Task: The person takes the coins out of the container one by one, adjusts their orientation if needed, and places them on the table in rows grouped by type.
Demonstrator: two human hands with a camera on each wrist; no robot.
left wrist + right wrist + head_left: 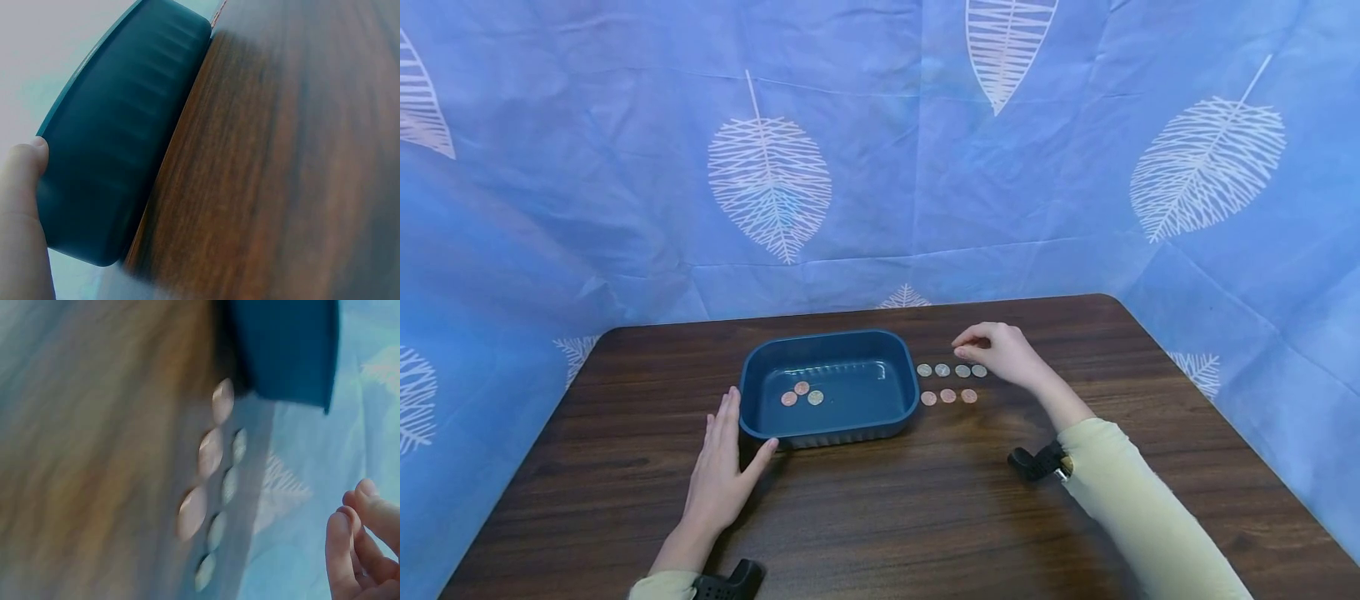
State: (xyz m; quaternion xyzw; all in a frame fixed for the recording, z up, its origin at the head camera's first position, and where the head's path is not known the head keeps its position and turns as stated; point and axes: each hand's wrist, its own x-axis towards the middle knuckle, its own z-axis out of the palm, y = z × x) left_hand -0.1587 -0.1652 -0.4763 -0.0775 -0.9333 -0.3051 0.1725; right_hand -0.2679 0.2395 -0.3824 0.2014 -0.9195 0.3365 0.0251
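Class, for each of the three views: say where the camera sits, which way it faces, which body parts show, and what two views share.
Head: worn high, looking forward and down at the table; both hands, left hand and right hand, and both sleeves show.
Left wrist: low beside the blue tray, facing along its ribbed wall; a thumb touches it.
Right wrist: above the coins, blurred; curled fingertips show.
Shared: all three views show the tray and the tabletop.

Seven flat coins (951, 382) in two rows beside blue tray (828, 425)
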